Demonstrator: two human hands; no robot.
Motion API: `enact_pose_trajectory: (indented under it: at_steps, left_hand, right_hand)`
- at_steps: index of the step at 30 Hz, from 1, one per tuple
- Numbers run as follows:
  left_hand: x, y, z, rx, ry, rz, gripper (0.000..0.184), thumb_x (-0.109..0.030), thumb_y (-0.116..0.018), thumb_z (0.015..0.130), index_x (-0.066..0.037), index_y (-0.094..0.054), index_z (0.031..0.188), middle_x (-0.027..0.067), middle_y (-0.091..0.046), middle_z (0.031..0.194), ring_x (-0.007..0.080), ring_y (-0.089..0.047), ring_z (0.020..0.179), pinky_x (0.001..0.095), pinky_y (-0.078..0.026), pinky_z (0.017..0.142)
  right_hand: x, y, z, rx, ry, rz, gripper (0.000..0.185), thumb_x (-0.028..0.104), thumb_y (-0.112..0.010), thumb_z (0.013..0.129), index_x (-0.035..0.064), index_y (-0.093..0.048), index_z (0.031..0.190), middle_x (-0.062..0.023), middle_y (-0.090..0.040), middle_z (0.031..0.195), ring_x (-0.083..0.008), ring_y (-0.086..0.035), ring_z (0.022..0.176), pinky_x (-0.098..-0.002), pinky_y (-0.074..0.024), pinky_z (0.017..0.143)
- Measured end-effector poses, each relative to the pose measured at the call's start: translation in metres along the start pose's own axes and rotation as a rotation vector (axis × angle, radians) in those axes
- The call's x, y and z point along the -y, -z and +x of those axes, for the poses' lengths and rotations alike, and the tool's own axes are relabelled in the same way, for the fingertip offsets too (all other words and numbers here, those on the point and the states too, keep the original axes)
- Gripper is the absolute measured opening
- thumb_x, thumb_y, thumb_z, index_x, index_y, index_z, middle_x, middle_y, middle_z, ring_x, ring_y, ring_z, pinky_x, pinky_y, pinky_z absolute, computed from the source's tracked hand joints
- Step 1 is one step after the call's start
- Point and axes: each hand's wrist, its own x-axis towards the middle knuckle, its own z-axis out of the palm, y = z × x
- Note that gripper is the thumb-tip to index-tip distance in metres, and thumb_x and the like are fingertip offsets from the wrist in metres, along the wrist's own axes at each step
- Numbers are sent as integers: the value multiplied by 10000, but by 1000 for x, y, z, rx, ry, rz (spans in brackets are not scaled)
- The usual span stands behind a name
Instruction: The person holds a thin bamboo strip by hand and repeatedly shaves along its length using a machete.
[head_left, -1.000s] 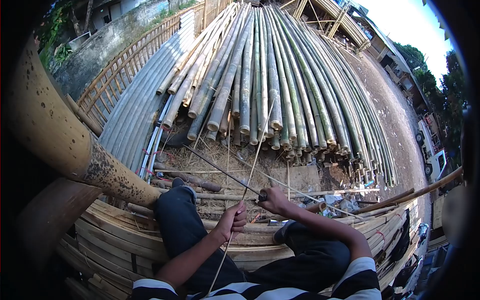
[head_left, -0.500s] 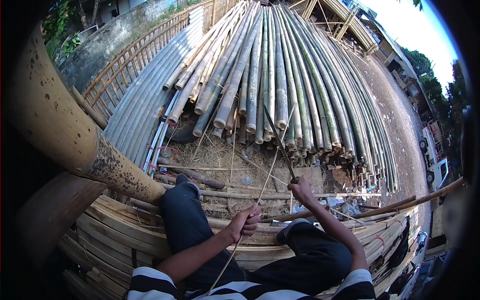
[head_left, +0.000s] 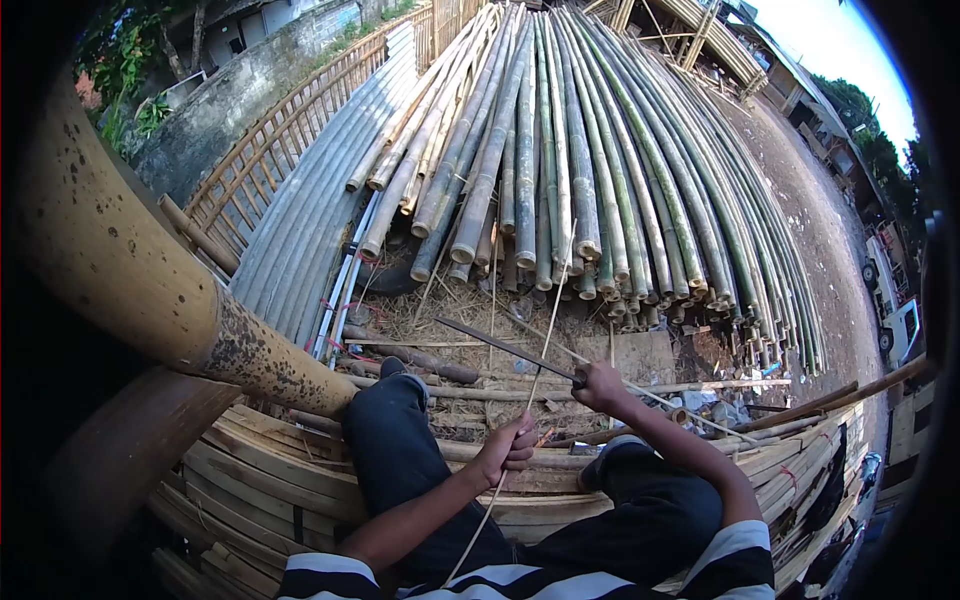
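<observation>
Bamboo strip (head_left: 552, 318) slants through the left hand (head_left: 506, 450), fingers clamped; the right hand (head_left: 600, 387) likewise clamps a long-bladed knife (head_left: 503, 346).

dull metal knife (head_left: 492, 341), smooth bamboo strip (head_left: 552, 312), faintly glossy bamboo poles (head_left: 526, 170), matt ribbed sheets (head_left: 305, 205), matt cloth trousers (head_left: 393, 420), rough concrete wall (head_left: 245, 108)

Bright daylight, sky (head_left: 840, 50) washed pale. Dirt ground (head_left: 790, 190) sunlit, lower left dark. Fisheye bends poles (head_left: 610, 170); black corners.
</observation>
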Motion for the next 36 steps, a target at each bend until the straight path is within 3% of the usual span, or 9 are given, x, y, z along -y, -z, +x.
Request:
enact_pose_trajectory:
  at_steps: [7,12,16,20,25,26,28,30,36]
  left_hand:
    - [-4,-6,-5,36,30,-27,341,-397,-366,987,-164,-379,738,-75,-214,527,22,-144,361,182,-112,307]
    - [7,-16,-4,8,17,34,337,-393,-368,988,-163,-377,741,-74,-213,525,22,-147,364,186,-115,309]
    - [15,-5,11,44,68,-1,332,-388,-366,989,-161,-374,746,-73,-213,525,23,-149,373,187,-120,312]
    - [8,-6,3,4,86,-48,335,-390,-357,990,-152,-377,755,-68,-221,529,27,-148,371,184,-117,302]
    - [7,-14,3,82,99,-106,336,-393,-353,989,-147,-376,761,-63,-219,529,25,-153,365,179,-111,300]
    - [8,-17,-1,123,79,-186,331,-382,-351,991,-142,-376,764,-63,-216,528,23,-149,364,178,-112,300]
    - [0,-17,-1,162,68,-240,326,-370,-350,994,-138,-375,767,-62,-213,527,21,-146,362,178,-113,300]
    - [-3,-15,13,171,153,-498,315,-329,-336,1004,-121,-363,769,-64,-209,516,15,-140,355,167,-119,290]
    - [-1,-7,2,178,159,-412,333,-357,-342,998,-120,-365,764,-60,-207,540,23,-138,370,177,-117,302]
  right_hand:
    - [37,10,-19,64,-16,170,228,236,-612,653,17,-616,716,-216,-594,644,-408,-595,642,-467,-486,623]
    - [35,16,-9,58,234,-109,227,236,-603,649,27,-602,736,-216,-591,647,-403,-596,640,-475,-481,603]
    - [-6,-1,-10,-3,-165,24,217,231,-575,654,30,-628,718,-223,-612,696,-401,-611,685,-483,-488,643]
    - [4,11,-19,-4,-121,-7,234,239,-569,670,17,-628,715,-229,-608,682,-395,-620,689,-486,-491,662]
    - [31,16,-17,46,171,-49,235,249,-625,634,31,-589,715,-225,-573,624,-411,-595,647,-488,-479,624]
    - [18,19,-7,9,170,-74,237,246,-623,628,26,-582,707,-222,-568,617,-411,-595,647,-486,-479,623]
    - [-21,27,5,11,-226,12,229,222,-591,620,6,-614,693,-232,-588,652,-412,-603,661,-478,-488,631]
    - [-27,25,-9,-69,-202,-42,223,202,-576,628,3,-632,710,-236,-606,678,-393,-623,681,-485,-501,629]
    - [-4,13,-36,5,-95,31,234,226,-574,664,0,-611,711,-229,-603,659,-399,-619,668,-481,-498,626]
